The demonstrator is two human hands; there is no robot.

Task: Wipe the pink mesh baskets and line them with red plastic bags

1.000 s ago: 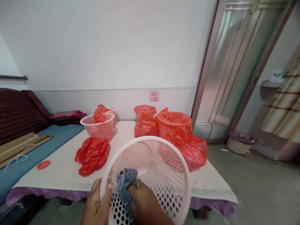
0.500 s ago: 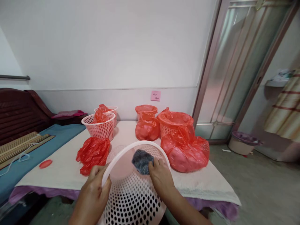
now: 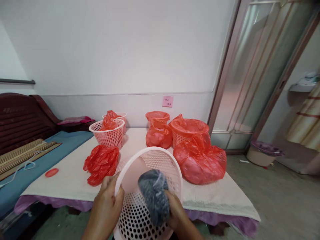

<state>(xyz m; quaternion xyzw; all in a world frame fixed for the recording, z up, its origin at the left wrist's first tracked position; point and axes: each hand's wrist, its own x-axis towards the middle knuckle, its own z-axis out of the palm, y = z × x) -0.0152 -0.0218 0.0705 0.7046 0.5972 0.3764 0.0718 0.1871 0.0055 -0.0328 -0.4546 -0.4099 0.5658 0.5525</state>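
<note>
Just above the near edge of the surface (image 3: 220,200), the left hand (image 3: 105,208) had a closed grip on the rim of a pink plastic basket (image 3: 150,148), light and stiff, its rim the firm place to hold. The right hand (image 3: 176,210) clutched a soft grey cloth (image 3: 153,196) against the mesh. Beyond lay red plastic bags (image 3: 200,160), and farther off a pink sticky note (image 3: 167,101) marked the wall (image 3: 100,50).
</note>
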